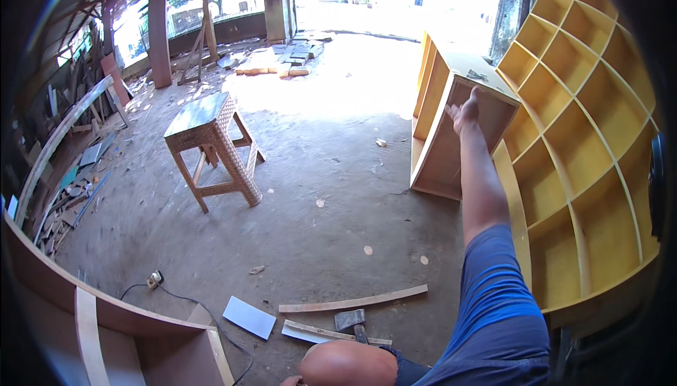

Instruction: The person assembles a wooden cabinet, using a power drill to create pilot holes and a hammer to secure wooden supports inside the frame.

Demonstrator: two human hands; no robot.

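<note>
My right arm, in a blue sleeve, stretches forward to a small wooden cabinet [438,128]. My right hand [464,112] is open, thumb up and fingers apart, in front of the cabinet's brown panel; whether it touches the wood I cannot tell. A small heap of dark bits [477,75] lies on the cabinet's top, just beyond the thumb. At the bottom edge, beside my bent knee, only a sliver of my left hand [293,381] shows, its fingers mostly cut off. A hammer [349,320] lies on the floor in front of the knee.
Tall yellow shelving [564,132] with square compartments stands at the right. A woven-pattern stool [211,132] is left of centre. Near me lie a wooden strip [352,299], a white board [249,317] and a cabled plug [154,279]. An open wooden carcass [88,333] fills the lower left.
</note>
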